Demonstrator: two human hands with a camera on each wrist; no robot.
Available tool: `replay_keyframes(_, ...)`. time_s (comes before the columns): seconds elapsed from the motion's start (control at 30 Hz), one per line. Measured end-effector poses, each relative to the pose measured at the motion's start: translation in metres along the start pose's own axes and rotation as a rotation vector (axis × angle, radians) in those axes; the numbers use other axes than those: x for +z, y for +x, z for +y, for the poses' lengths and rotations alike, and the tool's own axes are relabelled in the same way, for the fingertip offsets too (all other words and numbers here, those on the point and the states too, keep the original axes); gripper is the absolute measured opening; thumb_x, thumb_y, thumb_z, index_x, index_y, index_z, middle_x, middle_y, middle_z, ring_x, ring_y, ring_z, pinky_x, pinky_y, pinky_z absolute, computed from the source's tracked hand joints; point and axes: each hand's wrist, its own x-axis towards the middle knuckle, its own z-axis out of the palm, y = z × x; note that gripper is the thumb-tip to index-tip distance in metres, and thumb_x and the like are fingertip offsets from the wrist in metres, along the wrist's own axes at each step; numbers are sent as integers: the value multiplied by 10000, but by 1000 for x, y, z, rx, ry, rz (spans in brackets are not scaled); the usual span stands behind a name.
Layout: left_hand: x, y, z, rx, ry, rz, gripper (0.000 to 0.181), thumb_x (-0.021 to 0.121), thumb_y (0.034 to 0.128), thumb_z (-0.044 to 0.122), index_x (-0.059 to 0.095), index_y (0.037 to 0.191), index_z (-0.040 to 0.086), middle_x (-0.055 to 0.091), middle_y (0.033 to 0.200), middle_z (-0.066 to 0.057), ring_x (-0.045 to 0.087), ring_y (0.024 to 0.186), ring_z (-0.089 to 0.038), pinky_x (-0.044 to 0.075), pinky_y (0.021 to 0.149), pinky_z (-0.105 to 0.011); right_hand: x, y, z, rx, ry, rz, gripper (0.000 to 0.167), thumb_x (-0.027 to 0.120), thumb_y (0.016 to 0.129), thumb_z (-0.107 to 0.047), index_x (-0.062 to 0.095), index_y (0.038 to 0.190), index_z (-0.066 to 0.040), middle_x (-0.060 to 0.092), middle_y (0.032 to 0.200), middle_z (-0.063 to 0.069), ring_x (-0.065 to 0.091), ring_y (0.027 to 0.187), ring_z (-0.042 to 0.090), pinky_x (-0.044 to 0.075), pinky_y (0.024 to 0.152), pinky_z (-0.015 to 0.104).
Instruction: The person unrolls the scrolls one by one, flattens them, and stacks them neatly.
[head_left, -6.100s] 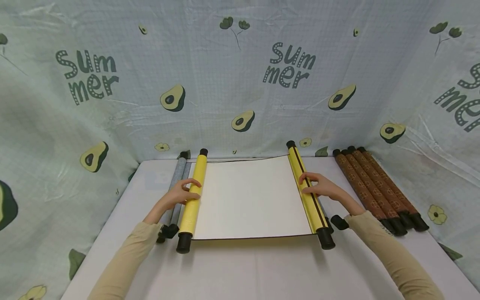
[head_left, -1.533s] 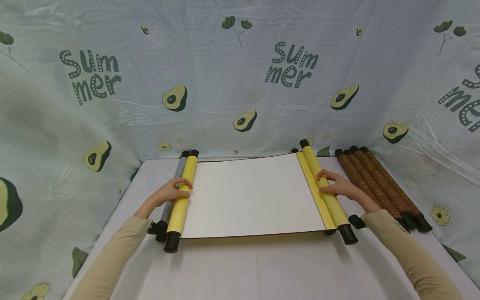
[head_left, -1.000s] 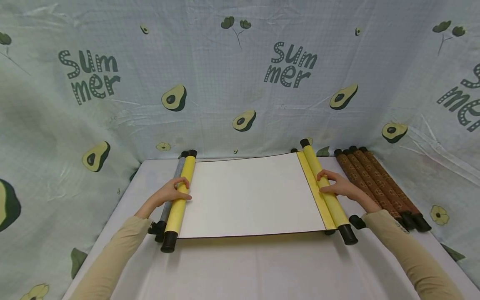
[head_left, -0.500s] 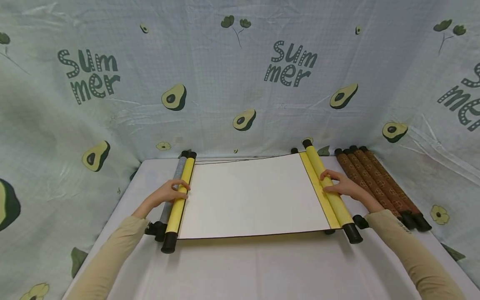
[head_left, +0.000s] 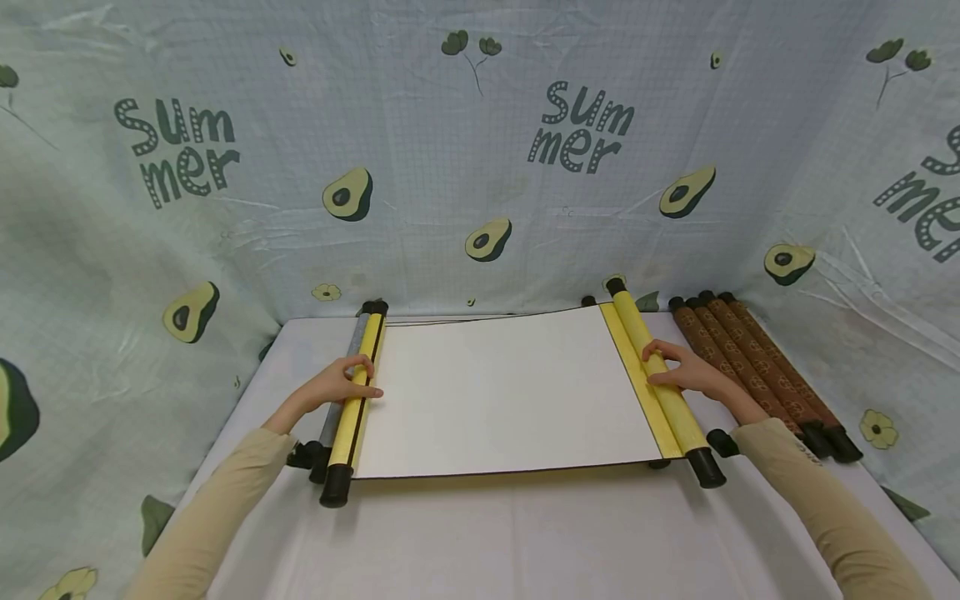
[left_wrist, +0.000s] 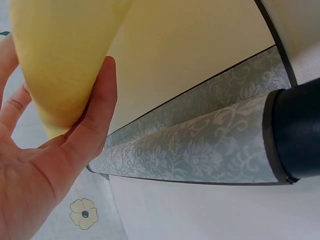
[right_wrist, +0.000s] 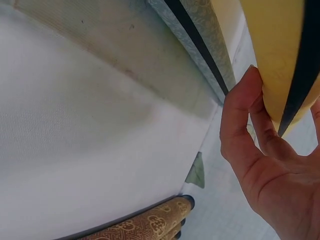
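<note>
Across the worktop [head_left: 480, 542], a yellow scroll [head_left: 510, 392]; unrolling is apparently in hand.
Head: left grip [head_left: 333, 383] clasps left roller [head_left: 348, 433] at eight o'clock, right grip [head_left: 684, 371] clasps right roller [head_left: 677, 425] at four; next probably calls for even turning. Left wrist: grey scroll [left_wrist: 180, 150] at four. Right wrist: brown scrolls [right_wrist: 145, 225] at six.

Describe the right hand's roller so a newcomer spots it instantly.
Above the white table stretches a white sheet. The right hand grips the yellow roller at the sheet's right end. Unlike the brown rolls farther right, it is yellow; unlike the left roller, it has a broad flat yellow band beside it.
</note>
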Motion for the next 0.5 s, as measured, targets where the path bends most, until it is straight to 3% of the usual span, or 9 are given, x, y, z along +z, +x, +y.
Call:
replay_keyframes(0.13,-1,2,-2,15,5,4,351,692,764,170,424,936,24,356,673,-19,290,467,-79,308,442,-224,0,0,0,18,0,-6,370,631,810,-194,417,1080,-57,327,1204,227,476,658,177,426,511,316)
replay_keyframes(0.37,-6,2,-3,6,-14,-5,339,646,788,98,426,1027,1,438,743,-64,395,517,-98,367,480,-267,0,0,-1,25,-8,-7,387,632,809,-193,408,1089,-47,332,1189,230,468,656,172,419,509,308)
replay_keyframes(0.5,-8,0,-2,-1,-45,-31,327,603,814,74,438,1080,-22,461,654,-40,421,516,-108,391,487,-282,0,0,0,6,-32,10,391,628,814,-188,410,1099,-33,331,1197,237,462,708,204,408,506,307)
